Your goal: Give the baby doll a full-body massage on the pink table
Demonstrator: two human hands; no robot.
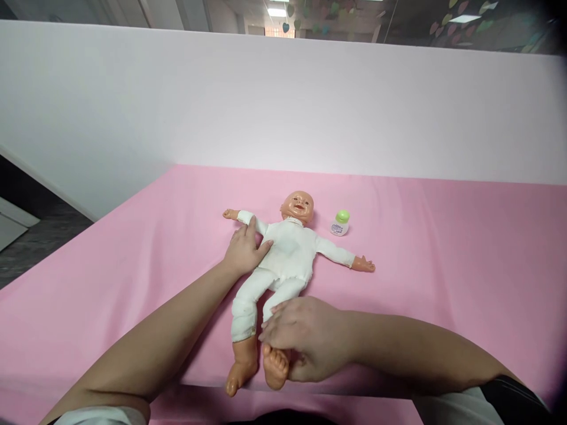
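Observation:
A baby doll with a white cloth body and plastic head, hands and feet lies on its back, head away from me, arms spread. My left hand rests at the side of its torso, below the arm on the left, thumb apart from the other fingers. Around the lower leg on the right, just above the foot, my right hand is closed. That foot sticks out under my fingers, toes up. The doll's other leg lies free beside it.
A small white bottle with a green cap stands right of the doll's head. Pink cloth covers the table, whose front edge is close to me. A white partition rises along the back and left, with glass above it.

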